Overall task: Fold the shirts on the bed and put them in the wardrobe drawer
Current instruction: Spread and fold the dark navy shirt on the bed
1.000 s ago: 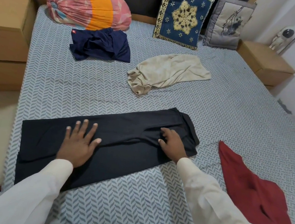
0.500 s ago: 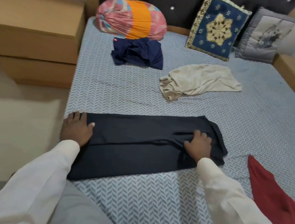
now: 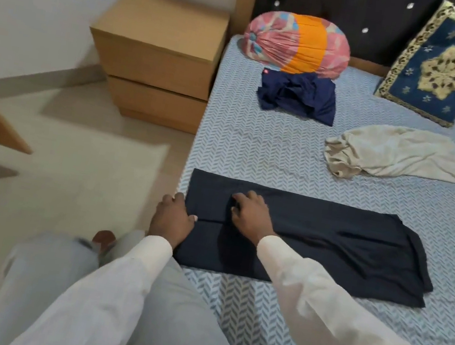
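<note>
A dark shirt (image 3: pixel 328 243) of smooth knit, folded into a long flat band, is laid across the herringbone-printed bed sheet (image 3: pixel 253 152) at its left edge, where the short end is gripped by the left hand (image 3: pixel 172 218), while the right hand (image 3: pixel 249 216) is set on it with bent fingers, whether pinching cannot be told.

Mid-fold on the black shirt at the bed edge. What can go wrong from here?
1. The black shirt has its left end right at the edge of the bed, where the left hand holds it; let go, it may slide to the floor.
2. Its right end looks uneven, so the next fold may come out skewed.
3. The right hand sits on the cloth with bent fingers and may bunch it.
</note>
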Demonstrator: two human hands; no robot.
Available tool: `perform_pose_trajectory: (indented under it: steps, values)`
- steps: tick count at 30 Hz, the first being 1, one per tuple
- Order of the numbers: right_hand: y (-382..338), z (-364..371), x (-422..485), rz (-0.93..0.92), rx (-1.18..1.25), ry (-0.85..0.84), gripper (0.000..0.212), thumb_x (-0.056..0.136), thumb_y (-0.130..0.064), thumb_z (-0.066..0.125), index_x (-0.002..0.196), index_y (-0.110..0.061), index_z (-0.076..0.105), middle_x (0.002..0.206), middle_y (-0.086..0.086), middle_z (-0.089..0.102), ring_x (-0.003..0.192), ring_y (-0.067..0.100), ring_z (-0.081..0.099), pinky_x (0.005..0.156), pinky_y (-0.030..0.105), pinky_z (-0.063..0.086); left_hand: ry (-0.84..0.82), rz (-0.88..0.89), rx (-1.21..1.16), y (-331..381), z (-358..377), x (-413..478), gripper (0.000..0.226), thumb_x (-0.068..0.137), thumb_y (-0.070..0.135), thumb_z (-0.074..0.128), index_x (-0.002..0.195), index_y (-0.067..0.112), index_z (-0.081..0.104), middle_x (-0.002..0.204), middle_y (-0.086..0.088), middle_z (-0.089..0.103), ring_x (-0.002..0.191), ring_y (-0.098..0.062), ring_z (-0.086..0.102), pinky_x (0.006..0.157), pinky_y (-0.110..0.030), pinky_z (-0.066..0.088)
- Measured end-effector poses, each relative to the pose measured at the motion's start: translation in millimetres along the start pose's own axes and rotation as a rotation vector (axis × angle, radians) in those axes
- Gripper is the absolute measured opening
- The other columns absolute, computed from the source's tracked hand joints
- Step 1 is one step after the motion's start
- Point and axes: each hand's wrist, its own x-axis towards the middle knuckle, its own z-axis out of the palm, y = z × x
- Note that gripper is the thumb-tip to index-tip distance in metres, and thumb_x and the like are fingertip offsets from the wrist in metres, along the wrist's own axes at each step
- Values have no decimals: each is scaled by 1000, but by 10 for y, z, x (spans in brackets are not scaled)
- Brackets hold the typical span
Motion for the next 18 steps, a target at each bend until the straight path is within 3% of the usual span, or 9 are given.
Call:
perform_pose_trajectory:
  steps: [4, 8, 11, 15, 18]
  values:
    - [-363, 23, 121, -157, 97, -128, 39, 87, -23, 59, 126, -22, 56, 117, 6, 55, 112, 30, 49, 96, 41, 44, -121, -89, -189, -134, -76, -70, 36, 82, 21, 67, 112, 11, 50, 111, -15, 63, 102, -35, 60, 84, -38, 50]
    - [-355, 56, 82, -221, 75, -158, 46, 76, -37, 69, 120, -29, 59, 111, 0, 54, 108, 25, 48, 93, 40, 45, -131, -147, -219, -252, -119, -102, 30, 76, 29, 76, 97, 20, 56, 102, -5, 66, 94, -27, 62, 81, -33, 51]
    - [-323, 107, 32, -269, 15, -104, 37, 81, -40, 69, 116, -29, 63, 109, 0, 53, 107, 22, 47, 89, 35, 44, -92, -152, -174, -207, -113, -111, 20, 79, 32, 73, 87, 22, 58, 100, -4, 67, 92, -28, 62, 78, -31, 50]
    - [-388, 125, -5, -260, 78, 32, 15, 87, -27, 62, 101, -25, 67, 94, -6, 55, 98, 18, 53, 74, 30, 44, -11, -171, -166, -129, -116, -126, 12, 85, 30, 66, 90, 21, 59, 103, -6, 67, 94, -32, 62, 79, -33, 50]
    - [-411, 124, -5, -232, 82, -70, 16, 83, -28, 63, 98, -26, 66, 90, -10, 52, 96, 15, 54, 70, 27, 39, -44, -179, -139, -133, -136, -132, 18, 85, 33, 66, 94, 19, 60, 104, -7, 67, 94, -32, 62, 79, -33, 51]
